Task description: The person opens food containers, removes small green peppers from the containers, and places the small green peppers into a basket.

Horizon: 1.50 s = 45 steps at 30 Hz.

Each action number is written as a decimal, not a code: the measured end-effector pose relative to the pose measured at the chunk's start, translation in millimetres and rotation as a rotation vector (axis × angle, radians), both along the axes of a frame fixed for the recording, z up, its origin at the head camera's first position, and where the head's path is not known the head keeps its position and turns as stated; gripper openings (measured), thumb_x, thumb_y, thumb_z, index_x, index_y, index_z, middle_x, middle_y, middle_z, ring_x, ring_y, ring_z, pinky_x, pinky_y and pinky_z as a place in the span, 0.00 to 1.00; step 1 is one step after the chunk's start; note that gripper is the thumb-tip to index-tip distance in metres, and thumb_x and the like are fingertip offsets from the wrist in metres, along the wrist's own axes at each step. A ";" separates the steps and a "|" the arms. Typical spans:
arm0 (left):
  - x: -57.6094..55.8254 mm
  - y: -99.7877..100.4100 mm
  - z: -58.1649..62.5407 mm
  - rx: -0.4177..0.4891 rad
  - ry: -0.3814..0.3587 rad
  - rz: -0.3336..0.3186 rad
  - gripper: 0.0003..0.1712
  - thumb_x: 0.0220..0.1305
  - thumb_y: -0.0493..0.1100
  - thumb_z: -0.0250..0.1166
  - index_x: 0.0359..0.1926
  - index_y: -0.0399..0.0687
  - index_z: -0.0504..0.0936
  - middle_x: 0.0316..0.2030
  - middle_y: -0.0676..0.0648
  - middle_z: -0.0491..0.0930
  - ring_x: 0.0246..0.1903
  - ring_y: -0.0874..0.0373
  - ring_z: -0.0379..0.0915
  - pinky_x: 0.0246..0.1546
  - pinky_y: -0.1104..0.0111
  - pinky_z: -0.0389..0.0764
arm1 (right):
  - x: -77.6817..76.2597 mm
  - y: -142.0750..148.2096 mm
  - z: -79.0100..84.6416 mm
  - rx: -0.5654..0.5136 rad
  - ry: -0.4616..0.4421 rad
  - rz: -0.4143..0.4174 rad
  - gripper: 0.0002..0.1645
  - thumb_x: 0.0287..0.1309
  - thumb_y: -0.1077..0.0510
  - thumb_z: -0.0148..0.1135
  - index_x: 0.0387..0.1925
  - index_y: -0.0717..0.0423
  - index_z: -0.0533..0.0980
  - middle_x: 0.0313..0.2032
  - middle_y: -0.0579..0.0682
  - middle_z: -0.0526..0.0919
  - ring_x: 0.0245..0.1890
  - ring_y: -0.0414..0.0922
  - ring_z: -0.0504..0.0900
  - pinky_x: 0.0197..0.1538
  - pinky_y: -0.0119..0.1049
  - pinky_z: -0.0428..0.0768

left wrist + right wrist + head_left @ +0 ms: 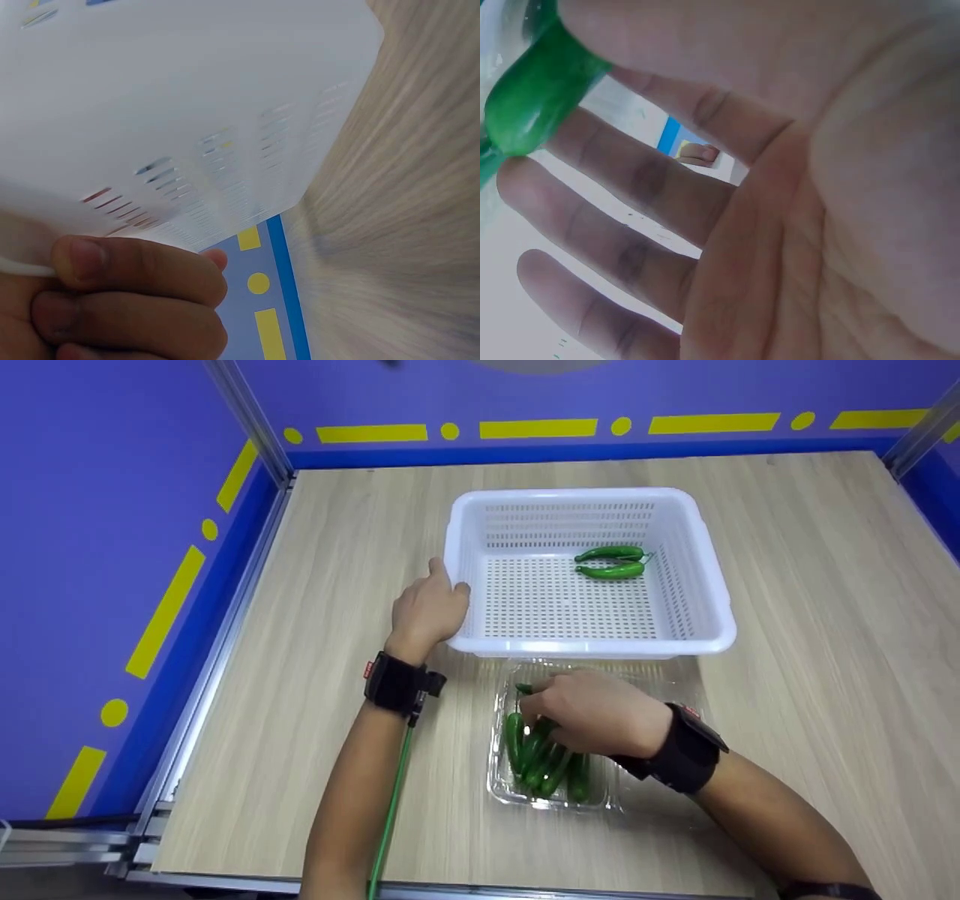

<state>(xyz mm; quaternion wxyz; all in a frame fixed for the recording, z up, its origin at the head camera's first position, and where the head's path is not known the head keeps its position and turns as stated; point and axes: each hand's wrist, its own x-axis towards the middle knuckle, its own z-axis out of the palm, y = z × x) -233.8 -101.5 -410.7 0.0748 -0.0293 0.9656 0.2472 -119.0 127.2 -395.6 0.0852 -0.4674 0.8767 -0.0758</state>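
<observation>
A white plastic basket point(570, 646) with slotted walls stands on the table, two green chili peppers point(611, 571) lying inside toward its right wall. My left hand point(431, 607) grips the basket's left rim, thumb over the top; in the left wrist view its curled fingers point(142, 270) lie under the rim. Below the basket is a clear plastic box point(491, 780) with several green chili peppers point(551, 772). My right hand point(592, 709) reaches over this box and pinches a green chili pepper point(536, 97) between thumb and fingers, the other fingers extended in the right wrist view.
The wooden table point(337, 585) has metal framing along its left side. Blue panels point(135, 510) with yellow marks rise at the left and back. A green cable point(394, 802) runs down along the left forearm. The clear box's right portion lies under the right wrist.
</observation>
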 end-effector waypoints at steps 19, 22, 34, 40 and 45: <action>-0.7 -1.2 -1.9 -0.002 0.022 0.000 0.32 0.74 0.55 0.46 0.67 0.37 0.64 0.43 0.35 0.83 0.37 0.44 0.82 0.37 0.51 0.80 | 3.6 13.9 25.2 -0.069 0.043 0.040 0.12 0.53 0.60 0.75 0.39 0.44 0.83 0.35 0.41 0.82 0.37 0.42 0.81 0.42 0.40 0.79; -1.2 -1.0 -1.4 0.000 0.034 -0.003 0.32 0.74 0.55 0.46 0.67 0.36 0.64 0.42 0.35 0.84 0.36 0.44 0.82 0.35 0.51 0.80 | 3.1 15.2 27.7 -0.083 0.063 0.040 0.11 0.53 0.60 0.74 0.38 0.44 0.83 0.34 0.41 0.81 0.37 0.43 0.80 0.42 0.40 0.78; 0.9 -0.8 -3.3 -0.001 0.041 -0.004 0.32 0.74 0.56 0.46 0.67 0.36 0.64 0.42 0.35 0.83 0.37 0.44 0.82 0.37 0.50 0.80 | 2.7 18.1 34.7 -0.149 0.130 0.069 0.10 0.66 0.56 0.65 0.47 0.44 0.82 0.38 0.39 0.83 0.40 0.41 0.80 0.46 0.39 0.79; 0.9 -0.4 -3.6 -0.005 0.032 -0.005 0.33 0.74 0.56 0.45 0.68 0.36 0.63 0.43 0.35 0.83 0.38 0.44 0.82 0.38 0.50 0.80 | 2.2 20.1 38.5 -0.148 0.172 0.084 0.10 0.70 0.54 0.61 0.50 0.43 0.80 0.43 0.39 0.85 0.42 0.42 0.81 0.48 0.39 0.79; -0.3 0.4 -3.4 -0.007 0.033 0.004 0.33 0.74 0.55 0.46 0.68 0.36 0.63 0.43 0.35 0.83 0.37 0.44 0.81 0.37 0.50 0.79 | 1.3 23.5 42.2 -0.178 0.183 0.074 0.09 0.70 0.52 0.61 0.49 0.43 0.80 0.41 0.39 0.83 0.41 0.42 0.80 0.47 0.40 0.79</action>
